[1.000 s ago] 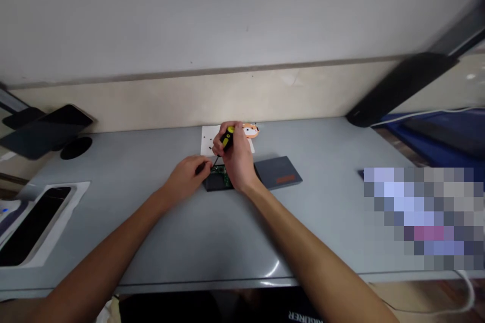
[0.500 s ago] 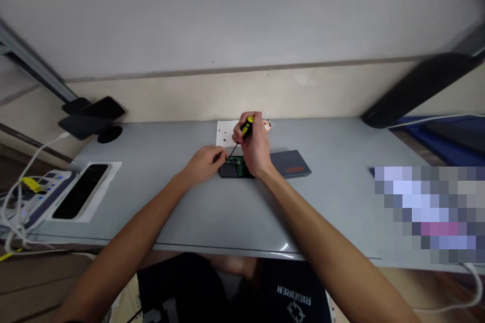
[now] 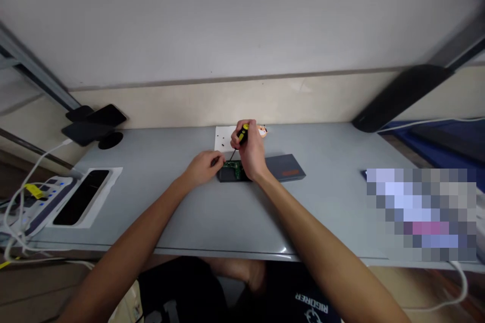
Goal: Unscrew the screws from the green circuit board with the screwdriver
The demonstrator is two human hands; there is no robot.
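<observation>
1. Black-and-yellow, the screwdriver [image 3: 243, 135] is slanting down to the circuit board [image 3: 237, 168], the right hand's [image 3: 251, 152] fingers clamping its handle.
2. The case [image 3: 227, 176] is holding the board on the tabletop [image 3: 212, 217].
3. The left hand [image 3: 204, 166] is bending at the case's left end; its fingers' closure is remaining unclear.
4. Paper [image 3: 221, 135] is lying beyond.

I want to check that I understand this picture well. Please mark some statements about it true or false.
1. The right hand holds a black and yellow screwdriver. True.
2. The left hand touches the phone. False: it is at the left end of the open case.
3. Small dark pieces lie on the white paper. True.
4. The phone stands upright. False: it lies flat on a white sheet.
</observation>
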